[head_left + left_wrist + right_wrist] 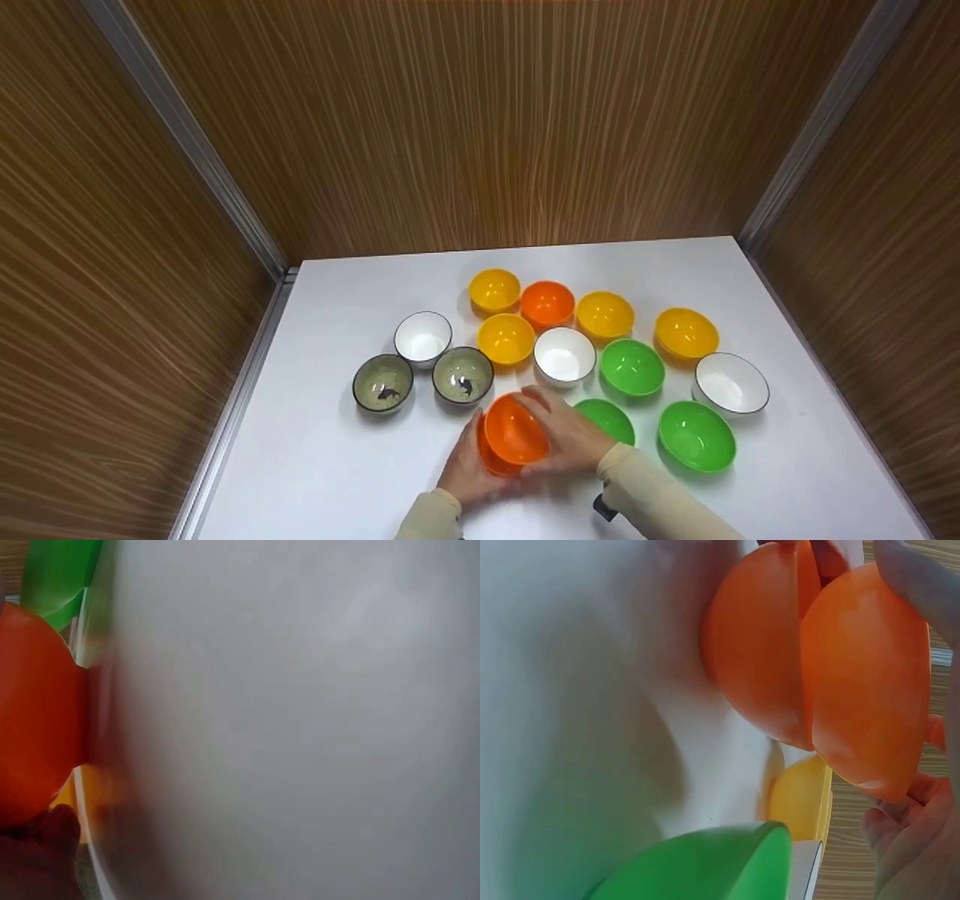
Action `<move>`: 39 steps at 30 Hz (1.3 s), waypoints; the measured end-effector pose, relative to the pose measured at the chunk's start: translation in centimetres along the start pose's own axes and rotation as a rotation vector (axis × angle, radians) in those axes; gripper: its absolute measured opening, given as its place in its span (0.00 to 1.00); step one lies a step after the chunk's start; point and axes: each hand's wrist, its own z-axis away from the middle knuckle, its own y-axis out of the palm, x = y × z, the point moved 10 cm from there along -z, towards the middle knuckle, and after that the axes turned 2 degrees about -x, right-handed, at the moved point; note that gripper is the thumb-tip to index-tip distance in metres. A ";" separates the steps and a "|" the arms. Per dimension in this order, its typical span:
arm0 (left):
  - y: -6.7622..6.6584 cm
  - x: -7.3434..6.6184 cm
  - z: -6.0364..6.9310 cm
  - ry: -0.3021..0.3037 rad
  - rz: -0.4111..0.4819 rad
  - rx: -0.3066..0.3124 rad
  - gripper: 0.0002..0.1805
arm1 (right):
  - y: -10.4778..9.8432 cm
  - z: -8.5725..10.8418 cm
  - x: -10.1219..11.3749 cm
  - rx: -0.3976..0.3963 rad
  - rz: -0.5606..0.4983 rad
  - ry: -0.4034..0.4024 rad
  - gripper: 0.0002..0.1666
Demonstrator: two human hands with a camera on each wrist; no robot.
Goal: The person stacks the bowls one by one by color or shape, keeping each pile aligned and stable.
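Observation:
Near the front middle of the table, my right hand (574, 436) grips an orange bowl (517, 431) by its rim. My left hand (466, 471) holds a second orange bowl (489, 459) from its left side. In the right wrist view the upper bowl (870, 682) sits tilted at the mouth of the lower bowl (757, 645), partly overlapping its rim. Only part of an orange bowl (34, 720) shows in the left wrist view, with blurred fingers (52, 836) beside it. Part of a green bowl (611, 421) is hidden behind my right hand.
Two patterned grey-green bowls (383, 384) and a white bowl (424, 337) stand left. Behind are several yellow bowls (495, 291), an orange bowl (547, 304) and a white bowl (565, 357). Green bowls (697, 436) and another white bowl (731, 383) stand right. Wood-grain walls (510, 127) enclose the table.

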 end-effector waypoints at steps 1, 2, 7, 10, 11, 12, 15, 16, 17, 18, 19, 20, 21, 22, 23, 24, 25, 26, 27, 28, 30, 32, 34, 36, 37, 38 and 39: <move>0.0 0.2 -0.1 -0.006 0.007 0.010 0.72 | 0.1 -0.1 0.1 -0.001 0.000 -0.008 0.66; -0.1 0.3 -0.1 -0.006 0.017 0.019 0.72 | 0.2 -0.2 0.2 -0.002 0.004 -0.017 0.66; -0.1 0.6 -0.5 0.006 0.070 0.044 0.70 | 0.9 -0.5 0.8 0.002 0.031 -0.048 0.66; 0.1 0.9 -0.9 -0.009 0.080 0.060 0.69 | 1.5 -0.7 0.9 0.023 0.037 -0.040 0.66; 0.2 1.0 -1.0 -0.013 0.080 0.062 0.68 | 1.6 -0.8 0.9 0.031 0.040 -0.035 0.66; 0.3 1.2 -1.1 -0.024 0.079 0.067 0.68 | 1.8 -0.9 0.8 0.038 0.041 -0.030 0.66; 0.4 1.6 -1.3 -0.053 0.071 0.076 0.68 | 2.2 -1.1 0.8 0.053 0.049 -0.018 0.67; 0.5 1.6 -1.3 -0.062 0.071 0.080 0.68 | 2.3 -1.1 0.7 0.057 0.053 -0.015 0.67; 0.5 1.7 -1.3 -0.065 0.069 0.084 0.69 | 2.4 -1.1 0.7 0.060 0.057 -0.013 0.66; 0.5 1.7 -1.3 -0.069 0.068 0.088 0.69 | 2.5 -1.1 0.7 0.063 0.059 -0.011 0.67; 0.5 1.7 -1.2 -0.069 0.067 0.090 0.69 | 2.6 -1.1 0.6 0.063 0.063 -0.012 0.67; 0.5 1.7 -1.2 -0.068 0.068 0.092 0.70 | 2.7 -1.1 0.6 0.065 0.067 -0.014 0.66; 0.5 1.7 -1.2 -0.073 0.069 0.096 0.70 | 2.8 -1.1 0.6 0.067 0.071 -0.013 0.66; 0.5 1.8 -1.1 -0.076 0.068 0.100 0.71 | 2.9 -1.1 0.6 0.068 0.075 -0.015 0.66; 0.5 1.8 -1.1 -0.078 0.069 0.104 0.71 | 3.0 -1.1 0.6 0.069 0.077 -0.017 0.66; 0.5 1.8 -1.1 -0.080 0.072 0.107 0.71 | 3.0 -1.1 0.6 0.068 0.081 -0.020 0.66; 0.5 1.9 -1.1 -0.083 0.074 0.112 0.72 | 3.1 -1.1 0.6 0.069 0.084 -0.023 0.66; 0.6 1.9 -1.1 -0.081 0.077 0.117 0.72 | 3.1 -1.1 0.6 0.070 0.084 -0.024 0.66; 0.6 1.9 -1.1 -0.080 0.082 0.123 0.72 | 3.1 -1.1 0.6 0.070 0.083 -0.026 0.66; 0.5 1.9 -1.1 -0.073 0.084 0.127 0.72 | 3.2 -1.1 0.6 0.069 0.083 -0.029 0.67; 0.5 1.8 -1.1 -0.059 0.086 0.137 0.72 | 3.2 -1.1 0.6 0.063 0.074 -0.033 0.67; 0.5 1.8 -1.1 -0.046 0.089 0.144 0.72 | 3.1 -1.0 0.6 0.052 0.066 -0.037 0.67; 0.4 1.8 -1.1 -0.043 0.094 0.153 0.71 | 3.0 -1.0 0.7 0.042 0.063 -0.046 0.68; 0.4 1.9 -1.2 -0.051 0.104 0.165 0.71 | 2.9 -1.0 0.8 0.043 0.062 -0.056 0.69; 0.4 1.9 -1.2 -0.054 0.107 0.171 0.71 | 2.9 -1.0 0.8 0.051 0.062 -0.055 0.70; 0.4 1.9 -1.2 -0.056 0.109 0.179 0.71 | 2.9 -1.0 0.8 0.061 0.061 -0.052 0.71; 0.5 2.0 -1.3 -0.060 0.110 0.188 0.71 | 2.9 -1.0 0.8 0.073 0.058 -0.048 0.71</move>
